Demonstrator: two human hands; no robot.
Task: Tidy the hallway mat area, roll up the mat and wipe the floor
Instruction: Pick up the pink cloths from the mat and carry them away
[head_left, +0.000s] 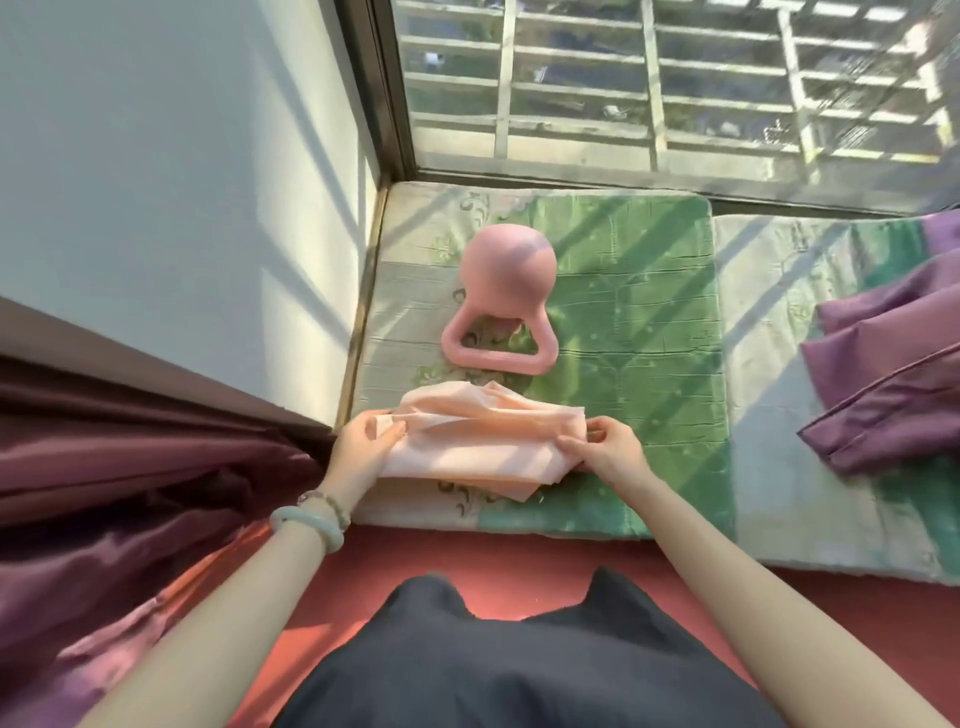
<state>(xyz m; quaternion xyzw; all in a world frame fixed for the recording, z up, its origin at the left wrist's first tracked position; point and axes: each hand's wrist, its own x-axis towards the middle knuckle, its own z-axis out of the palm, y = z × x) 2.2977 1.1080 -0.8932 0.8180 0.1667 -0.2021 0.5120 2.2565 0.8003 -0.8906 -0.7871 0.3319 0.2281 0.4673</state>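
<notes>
While both hands work: a folded peach cloth (478, 441) lies on the near edge of the green mat (634, 322).
Cloth axis: long side runs left to right.
Left hand (361, 449): fingers curled round the cloth's left end.
Right hand (605, 449): fingers pinch its right end.
Kettlebell (506, 291): pink, lying on the mat just beyond the cloth, handle toward the person.
Writing: none readable.

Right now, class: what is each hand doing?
Left hand: grips the peach cloth at its left end.
Right hand: pinches its right end.
</notes>
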